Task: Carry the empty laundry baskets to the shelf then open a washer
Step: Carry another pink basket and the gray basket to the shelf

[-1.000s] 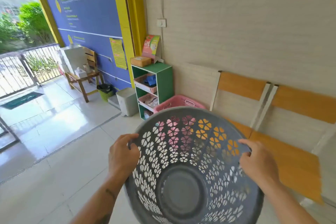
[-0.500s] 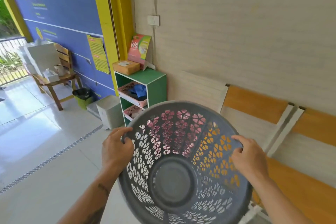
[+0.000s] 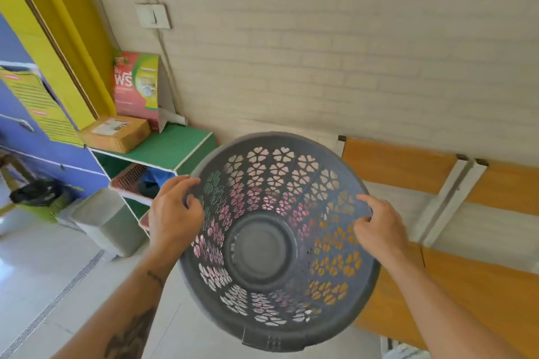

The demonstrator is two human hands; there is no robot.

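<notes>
basket: grey laundry basket (image 3: 262, 251), empty
left hand (image 3: 175, 213): grips its rim
right hand (image 3: 382, 227): grips the opposite rim
shelf: green shelf (image 3: 175, 148) just past the left hand

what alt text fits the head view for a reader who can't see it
The left hand and right hand grip opposite sides of the rim of an empty grey laundry basket, seen from above. Behind it a green shelf unit stands against a pale brick wall, with orange benches to the right.
</notes>
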